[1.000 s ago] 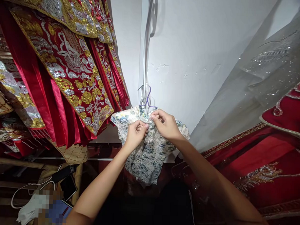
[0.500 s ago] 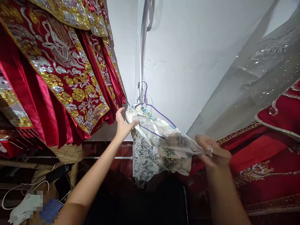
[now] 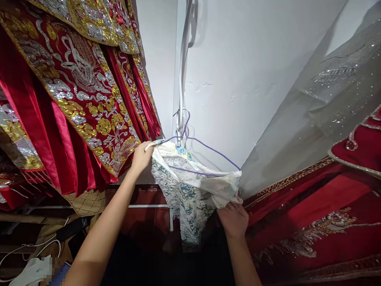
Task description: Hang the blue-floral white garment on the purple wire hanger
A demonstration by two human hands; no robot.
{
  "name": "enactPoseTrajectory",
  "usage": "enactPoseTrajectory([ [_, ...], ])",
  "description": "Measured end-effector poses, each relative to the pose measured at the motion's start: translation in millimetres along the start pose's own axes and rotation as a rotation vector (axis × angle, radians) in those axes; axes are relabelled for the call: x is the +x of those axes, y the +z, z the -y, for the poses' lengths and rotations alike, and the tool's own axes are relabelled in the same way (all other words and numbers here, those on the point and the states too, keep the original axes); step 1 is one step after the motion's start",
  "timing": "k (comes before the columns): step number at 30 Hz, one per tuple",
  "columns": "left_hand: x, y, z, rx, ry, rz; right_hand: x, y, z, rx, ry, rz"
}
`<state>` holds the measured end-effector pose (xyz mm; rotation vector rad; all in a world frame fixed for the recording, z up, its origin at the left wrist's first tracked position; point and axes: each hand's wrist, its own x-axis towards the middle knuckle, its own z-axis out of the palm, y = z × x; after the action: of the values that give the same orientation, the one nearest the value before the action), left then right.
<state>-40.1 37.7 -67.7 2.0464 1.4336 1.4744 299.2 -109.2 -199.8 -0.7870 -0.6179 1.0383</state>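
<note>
Two hands, left point(image 3: 142, 157) and right point(image 3: 233, 219), apparently gripping one patterned garment point(image 3: 188, 193), one purple hanger point(image 3: 205, 154)

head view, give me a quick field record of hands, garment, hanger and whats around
left hand: grips the left shoulder end of the patterned garment
right hand: holds the garment's right edge from below
garment: cream with blue-green print, draped on the hanger, partly bunched on the right
purple hanger: wire, hooked near the white strap at the wall corner
left side: red robes with gold and silver embroidery
right side: sheer sequinned fabric over red embroidered cloth
</note>
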Motion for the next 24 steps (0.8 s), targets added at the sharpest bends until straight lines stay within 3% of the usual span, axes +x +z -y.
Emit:
enactPoseTrajectory([
  [4,-8.8,-16.9,9.0,-0.007,-0.039,-0.07,0.4,22.0,-19.2,0.06,0.045,0.024],
  [7,-19.2,-15.9,22.4,-0.199,-0.275,-0.167,-11.8,37.5,-39.2,0.117,0.132,-0.008],
  [9,-29.2,-12.5,32.8,-0.372,-0.444,-0.182,-25.0,47.1,-52.8,0.096,0.229,0.039],
  [13,-58.9,-6.1,49.4,-0.523,-0.6,-0.16,-40.2,67.2,-68.9,-0.202,0.406,0.168],
  [17,-93.8,4.2,42.0,-0.61,-0.67,-0.104,-25.3,97.0,-63.4,-0.509,0.248,0.192],
  [19,-109.3,10.1,21.9,-0.641,-0.648,0.014,-16.6,118.3,-57.1,-0.566,0.252,0.365],
  [21,-121.9,11.6,-8.6,-0.602,-0.516,0.196,-12.4,141.0,-51.4,-0.508,0.386,0.589],
  [23,-129.9,4.9,-43.3,-0.451,-0.247,0.375,-11.1,160.1,-46.3,-0.395,0.457,0.707],
  [24,-131.3,-1.5,-59.5,-0.358,-0.09,0.443,-10.5,167.2,-43.6,-0.376,0.4,0.708],
])
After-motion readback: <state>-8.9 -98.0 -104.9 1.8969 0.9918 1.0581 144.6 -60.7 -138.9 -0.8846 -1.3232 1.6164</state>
